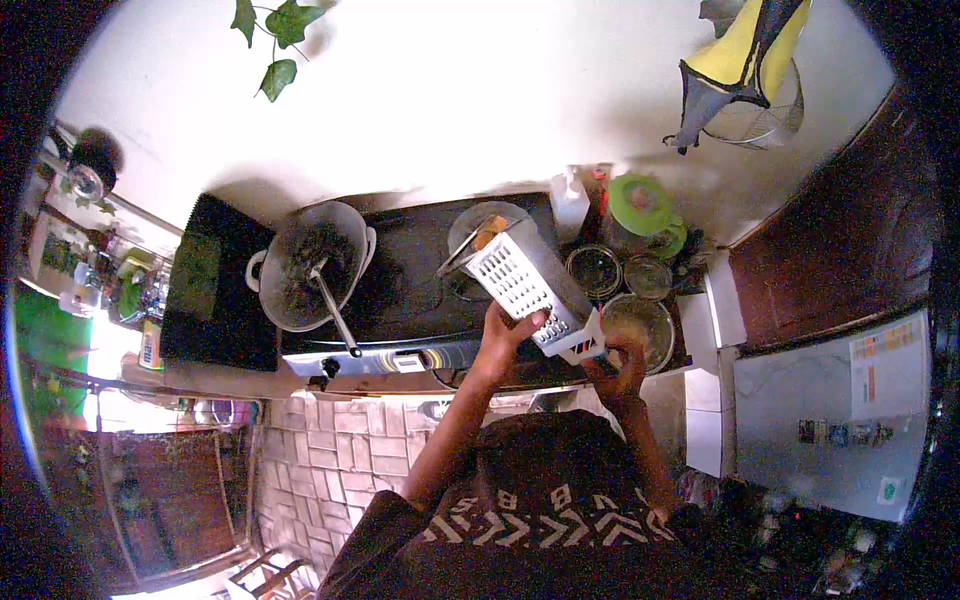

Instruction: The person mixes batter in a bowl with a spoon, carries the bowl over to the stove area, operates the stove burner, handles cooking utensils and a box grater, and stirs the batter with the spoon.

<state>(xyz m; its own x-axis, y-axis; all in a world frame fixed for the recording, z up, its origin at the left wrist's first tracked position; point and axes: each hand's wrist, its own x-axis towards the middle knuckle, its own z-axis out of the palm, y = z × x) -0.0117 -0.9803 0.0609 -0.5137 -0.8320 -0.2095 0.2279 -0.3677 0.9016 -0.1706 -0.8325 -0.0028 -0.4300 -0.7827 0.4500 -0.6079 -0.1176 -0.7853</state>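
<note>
A person at a dark stove [405,285] tips a box grater [540,290] over its black top, the tool slanting from a small pan [520,222] down toward the wearer's body. The grater looks pale and silvery, its upturned face lined with rows of raised, dark-edged slots. Its side is plain gray, and the end nearest the person is white, with red and black marks.

The left hand [512,338] has its fingers narrowed on the grater's lower side, the thumb lying over the slotted face. The right hand [615,370] is at the white end, fingers bent; whether they grip or only touch it cannot be told.

An orange-brown item [490,233] shows at the grater's far end, within the small pan's outline, beside a thin metal utensil [462,247]. A wide pot [312,235] with a long-handled ladle [335,312] in it stands to the left. To the right are a white bottle [570,208], a green lid [640,205] and a round bowl [655,325] near the right hand.
</note>
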